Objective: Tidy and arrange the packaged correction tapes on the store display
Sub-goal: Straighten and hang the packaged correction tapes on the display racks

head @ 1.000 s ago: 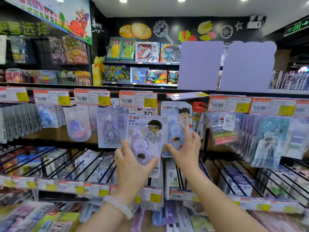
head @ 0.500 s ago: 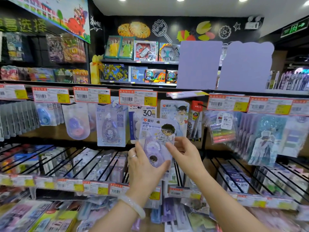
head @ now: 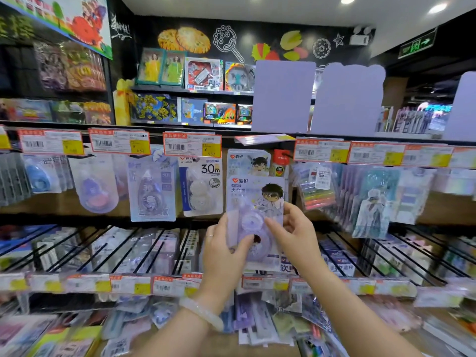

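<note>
1. Two hands are working in front of the display, both on one pack; left hand (head: 223, 256) is wearing a pale bracelet (head: 201, 313) on the wrist and a ring on one finger; its thumb is lying across the front of the pack and its fingers are wrapping behind the left edge, so it is gripping the pack.
2. Right hand (head: 296, 234) is coming in from the right; its forefinger is pressing on the clear blister and its other fingers are curling round the pack's right edge, so it is pinching that same pack.
3. The held correction tape pack (head: 256, 202) is standing upright between the two hands, in front of the middle pegs; pale lilac card, red heart logo top left, cartoon boy with glasses top right, clear blister over a lilac tape dispenser.
4. One matching pack (head: 248, 162) is hanging on a peg right behind it, just above, mostly covered.
5. To the left, four more tape packs are hanging in a row: the 30m pack (head: 202, 185), a lilac one (head: 152, 190), a rounded one (head: 95, 188), a blue one (head: 38, 176); all blurred.
6. Above them three price tags (head: 192, 144) are reading clearly on the rail; more are running off to the right.
7. Farther back, boxed toys (head: 203, 74) are sitting on a wall shelf.
</note>
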Tool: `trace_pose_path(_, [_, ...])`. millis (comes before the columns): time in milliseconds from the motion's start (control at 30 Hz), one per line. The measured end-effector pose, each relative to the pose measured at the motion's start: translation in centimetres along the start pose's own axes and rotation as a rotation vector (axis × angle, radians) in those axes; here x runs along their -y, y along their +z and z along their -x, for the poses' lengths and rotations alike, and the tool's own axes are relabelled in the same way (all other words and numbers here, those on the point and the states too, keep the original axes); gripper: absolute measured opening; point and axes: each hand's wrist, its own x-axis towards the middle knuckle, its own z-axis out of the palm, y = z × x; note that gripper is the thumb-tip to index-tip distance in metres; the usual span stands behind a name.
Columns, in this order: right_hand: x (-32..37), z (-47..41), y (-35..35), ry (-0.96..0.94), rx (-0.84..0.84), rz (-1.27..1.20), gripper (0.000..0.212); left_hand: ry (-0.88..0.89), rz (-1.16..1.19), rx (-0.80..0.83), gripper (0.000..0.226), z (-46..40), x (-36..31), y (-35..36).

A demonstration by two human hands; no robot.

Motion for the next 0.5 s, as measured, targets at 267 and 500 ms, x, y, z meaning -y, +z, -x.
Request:
trace_pose_path(267, [1.9, -2.4, -0.1, -0.098, -0.055, -0.048, 0.054, 0.059, 0.040, -0.078, 0.061, -2.5, -1.8, -0.5])
trace_pose_path(500, [1.2, -3.8, 0.3, -0.101, -0.066, 0.003, 0.056, 0.065, -0.023, -0.096, 0.052, -3.3, -1.4, 0.1])
